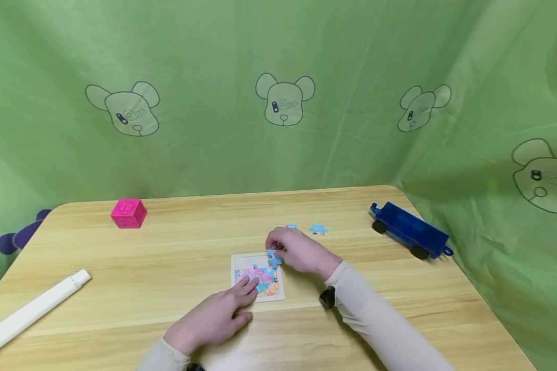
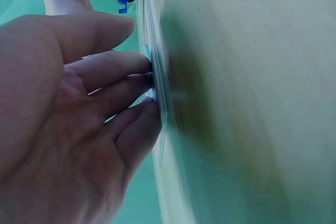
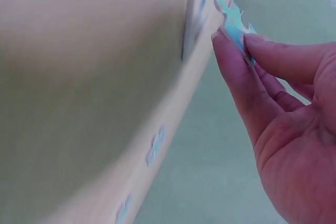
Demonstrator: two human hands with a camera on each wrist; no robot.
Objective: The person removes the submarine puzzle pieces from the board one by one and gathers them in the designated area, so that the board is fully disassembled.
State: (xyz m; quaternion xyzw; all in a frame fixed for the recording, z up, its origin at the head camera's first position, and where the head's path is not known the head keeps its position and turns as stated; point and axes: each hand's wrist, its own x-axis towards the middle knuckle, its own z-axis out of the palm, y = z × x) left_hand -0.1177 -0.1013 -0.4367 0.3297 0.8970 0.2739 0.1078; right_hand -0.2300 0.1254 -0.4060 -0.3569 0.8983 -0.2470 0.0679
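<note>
A small square jigsaw puzzle in a white frame (image 1: 258, 300) lies on the table, its lower part filled with pink, teal and orange pieces. My left hand (image 1: 218, 315) rests its fingertips on the puzzle's lower left, fingers extended. Between thumb and fingertips my right hand (image 1: 301, 252) pinches a light blue puzzle piece (image 3: 234, 27), held over the frame's upper right corner. The right wrist view shows that piece raised above the board. Two loose blue pieces lie beyond the right hand: one puzzle piece (image 1: 318, 229) in full sight, another piece (image 1: 291, 225) partly hidden behind the hand.
A pink cube (image 1: 128, 214) sits at the back left of the wooden table (image 1: 181, 242). On the right stands a dark blue toy wagon (image 1: 410, 230) with black wheels. A long white bar (image 1: 34, 312) lies along the left. Green curtain (image 1: 204, 144) hangs behind the table.
</note>
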